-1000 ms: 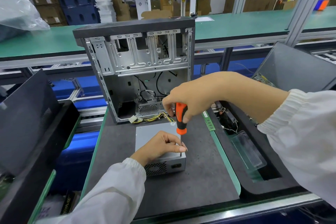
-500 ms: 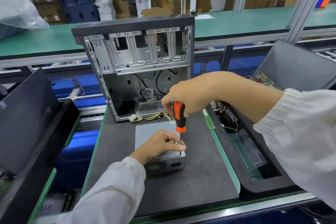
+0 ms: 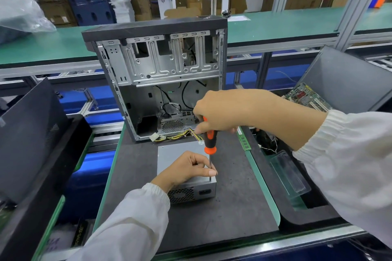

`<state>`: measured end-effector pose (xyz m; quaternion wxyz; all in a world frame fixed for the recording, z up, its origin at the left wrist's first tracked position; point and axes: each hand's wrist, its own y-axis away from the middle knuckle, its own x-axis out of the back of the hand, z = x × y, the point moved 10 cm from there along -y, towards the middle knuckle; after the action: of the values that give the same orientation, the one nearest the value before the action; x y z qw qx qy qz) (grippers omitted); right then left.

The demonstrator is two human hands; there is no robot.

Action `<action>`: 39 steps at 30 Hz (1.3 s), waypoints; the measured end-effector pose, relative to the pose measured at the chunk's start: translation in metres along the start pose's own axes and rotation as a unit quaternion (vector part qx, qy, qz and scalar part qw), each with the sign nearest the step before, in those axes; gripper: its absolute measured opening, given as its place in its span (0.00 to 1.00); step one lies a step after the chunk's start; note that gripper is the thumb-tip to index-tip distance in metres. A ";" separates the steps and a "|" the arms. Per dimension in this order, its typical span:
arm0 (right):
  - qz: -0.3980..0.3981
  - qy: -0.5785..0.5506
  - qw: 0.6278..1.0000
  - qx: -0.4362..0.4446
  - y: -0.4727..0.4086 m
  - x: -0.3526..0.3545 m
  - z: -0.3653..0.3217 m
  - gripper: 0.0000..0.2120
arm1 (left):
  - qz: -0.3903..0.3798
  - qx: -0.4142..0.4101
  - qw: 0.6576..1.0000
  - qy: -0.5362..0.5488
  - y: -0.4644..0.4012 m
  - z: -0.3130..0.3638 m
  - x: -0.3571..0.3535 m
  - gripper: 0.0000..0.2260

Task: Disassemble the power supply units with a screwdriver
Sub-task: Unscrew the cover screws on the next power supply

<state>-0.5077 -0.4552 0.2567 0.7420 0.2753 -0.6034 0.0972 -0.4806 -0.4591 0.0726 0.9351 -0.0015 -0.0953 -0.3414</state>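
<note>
- At nine o'clock, a black bin (image 3: pixel 31 154) stands tilted; what it holds is not visible.
- At centre, your left hand (image 3: pixel 186 169) rests on the grey power supply unit (image 3: pixel 182 154) on the dark mat (image 3: pixel 233 207), fingers pinching the screwdriver shaft.
- Your right hand (image 3: pixel 220 112) grips the orange-and-black screwdriver (image 3: pixel 210 140) upright, tip on the unit's near right corner.
- At three o'clock, a black tray (image 3: pixel 307 216) holds a clear plastic piece (image 3: pixel 290 174); behind it lies a circuit board (image 3: pixel 305 96).
</note>
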 end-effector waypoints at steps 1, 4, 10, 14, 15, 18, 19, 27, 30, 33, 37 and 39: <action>-0.014 -0.020 0.999 0.023 0.000 -0.002 -0.004 0.11 | 0.001 0.002 1.000 0.000 0.000 0.000 0.000 0.08; -0.023 -0.050 0.995 0.078 0.008 0.003 -0.016 0.12 | -0.001 -0.001 1.000 -0.022 0.001 0.002 0.000 0.06; 0.013 -0.047 0.997 0.066 0.014 0.015 -0.012 0.10 | -0.005 0.001 0.998 -0.061 0.007 0.008 0.005 0.11; 0.029 -0.087 0.995 0.048 0.017 0.030 0.001 0.08 | 0.008 -0.006 0.998 -0.054 0.013 0.011 0.011 0.11; 0.029 -0.099 0.994 0.048 0.017 0.032 0.003 0.08 | 0.015 -0.009 0.999 -0.052 0.014 0.011 0.012 0.11; 0.040 -0.107 0.993 0.044 0.015 0.037 0.006 0.07 | 0.034 -0.005 0.998 -0.058 0.018 0.007 0.017 0.07; 0.045 -0.106 0.992 0.044 0.014 0.039 0.006 0.06 | 0.036 0.000 0.997 -0.063 0.019 0.004 0.018 0.08; 0.087 -0.117 0.988 0.054 -0.001 0.047 -0.004 0.03 | 0.116 0.068 0.991 -0.008 0.045 -0.016 0.058 0.13; 0.092 -0.128 0.986 0.059 -0.010 0.049 -0.014 0.02 | 0.140 0.090 0.986 -0.006 0.061 -0.016 0.079 0.13; 0.090 -0.167 0.980 0.062 -0.019 0.050 -0.024 0.01 | 0.150 0.101 0.984 0.002 0.074 -0.012 0.093 0.13; 0.103 -0.168 0.979 0.057 -0.026 0.057 -0.032 0.03 | 0.158 0.136 0.978 -0.002 0.092 -0.024 0.100 0.13; 0.100 -0.178 0.977 0.057 -0.029 0.058 -0.035 0.03 | 0.183 0.128 0.974 0.034 0.099 -0.032 0.103 0.13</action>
<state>-0.4496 -0.4716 0.2994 0.5922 0.2680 -0.7440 0.1547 -0.3343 -0.4512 0.0656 0.9768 0.1124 -0.1048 -0.1492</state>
